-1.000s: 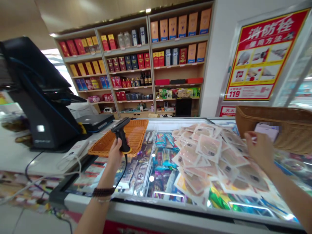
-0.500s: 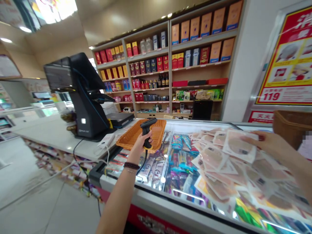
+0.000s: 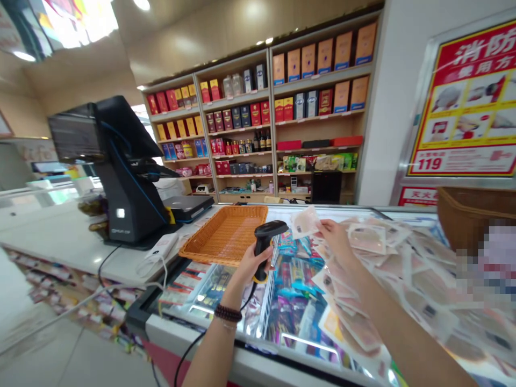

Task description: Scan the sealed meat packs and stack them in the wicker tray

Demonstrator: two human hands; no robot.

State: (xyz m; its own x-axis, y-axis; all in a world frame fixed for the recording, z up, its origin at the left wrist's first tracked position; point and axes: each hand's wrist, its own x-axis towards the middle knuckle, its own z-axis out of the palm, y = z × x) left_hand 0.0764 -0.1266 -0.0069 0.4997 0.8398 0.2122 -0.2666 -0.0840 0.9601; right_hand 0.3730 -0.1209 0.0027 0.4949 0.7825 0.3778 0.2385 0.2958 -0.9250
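Behind everything, shelving (image 3: 298,129) full of boxes spans the upper middle of the frame. Below it, the glass-topped freezer (image 3: 173,329) fills the lower middle and right, and you have both arms out over it. A broad pile of flat packets (image 3: 407,263) covers its right side; an orange wicker basket (image 3: 226,235) sits left of centre. Near the middle, your left hand (image 3: 250,263) is wrapped around the handle of a black scanner (image 3: 264,242), its head towards the right. Just beside that head, your right hand (image 3: 335,236) pinches one pale packet (image 3: 305,223) by its right edge, above the glass.

You seem to be at the scanning step, packet and scanner brought together. The move calls for steady hands and a code facing the scanner; whether it does is too small to tell.
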